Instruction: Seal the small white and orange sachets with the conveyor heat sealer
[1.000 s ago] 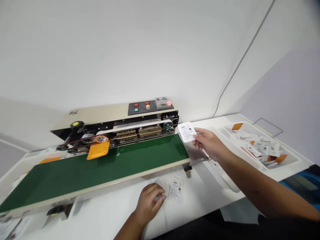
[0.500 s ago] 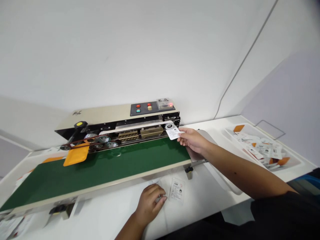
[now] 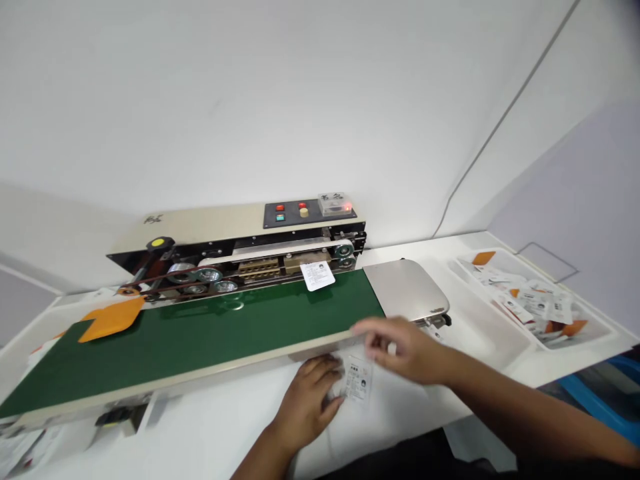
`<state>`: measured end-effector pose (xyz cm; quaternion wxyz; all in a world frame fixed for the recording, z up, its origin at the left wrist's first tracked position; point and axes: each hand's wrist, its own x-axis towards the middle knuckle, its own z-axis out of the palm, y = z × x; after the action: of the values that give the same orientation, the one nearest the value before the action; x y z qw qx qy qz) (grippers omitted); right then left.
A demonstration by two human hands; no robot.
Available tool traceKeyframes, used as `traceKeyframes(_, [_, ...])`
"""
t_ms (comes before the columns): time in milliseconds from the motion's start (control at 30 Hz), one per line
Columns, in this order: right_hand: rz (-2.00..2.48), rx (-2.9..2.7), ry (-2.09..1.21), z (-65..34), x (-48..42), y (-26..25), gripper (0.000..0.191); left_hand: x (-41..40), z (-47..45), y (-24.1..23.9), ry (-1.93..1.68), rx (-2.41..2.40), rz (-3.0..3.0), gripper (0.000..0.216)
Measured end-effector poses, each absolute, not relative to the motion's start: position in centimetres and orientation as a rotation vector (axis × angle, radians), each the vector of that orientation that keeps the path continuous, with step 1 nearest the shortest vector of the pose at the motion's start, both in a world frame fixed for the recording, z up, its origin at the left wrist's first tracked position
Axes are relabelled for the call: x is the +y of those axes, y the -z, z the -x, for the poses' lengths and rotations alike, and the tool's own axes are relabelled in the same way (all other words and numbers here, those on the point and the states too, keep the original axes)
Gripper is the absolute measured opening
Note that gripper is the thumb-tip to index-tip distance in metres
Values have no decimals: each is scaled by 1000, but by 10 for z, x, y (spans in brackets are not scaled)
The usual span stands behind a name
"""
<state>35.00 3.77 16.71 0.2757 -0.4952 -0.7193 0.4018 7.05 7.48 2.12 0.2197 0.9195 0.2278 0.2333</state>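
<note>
Now released, the card (image 3: 317, 275) lies on the green belt (image 3: 210, 340); right hand (image 3: 405, 350) open, left (image 3: 306, 400) cupped.

a small packing workshop, going by the band sealer (image 3: 240, 263) and its green conveyor belt (image 3: 200, 340) just ahead of the left hand (image 3: 305, 400) and right hand (image 3: 405, 350) on a white workbench (image 3: 400, 407), with a tray (image 3: 520, 333) of printed packets (image 3: 540, 300) off past the right hand.

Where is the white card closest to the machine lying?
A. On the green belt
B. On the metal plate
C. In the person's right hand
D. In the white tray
A. The white card lies on the far edge of the green belt, and the right hand is well apart from it.
</note>
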Motion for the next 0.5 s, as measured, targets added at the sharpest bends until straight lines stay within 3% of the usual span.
traceKeyframes(100, [1077,-2376,-1094,-332,13,-128,45,77,-71,-12,-511,613,-2551,55])
traceKeyframes(200, [1024,-2485,-945,-322,0,-80,55,78,-71,-6,-419,594,-2534,63])
traceKeyframes(400, [1266,-2428,-812,-333,-4,-21,79,80,-73,-10,-498,630,-2501,61])
traceKeyframes(500, [1176,-2419,-719,-340,-3,-12,67,79,-74,-15,-584,608,-2494,54])
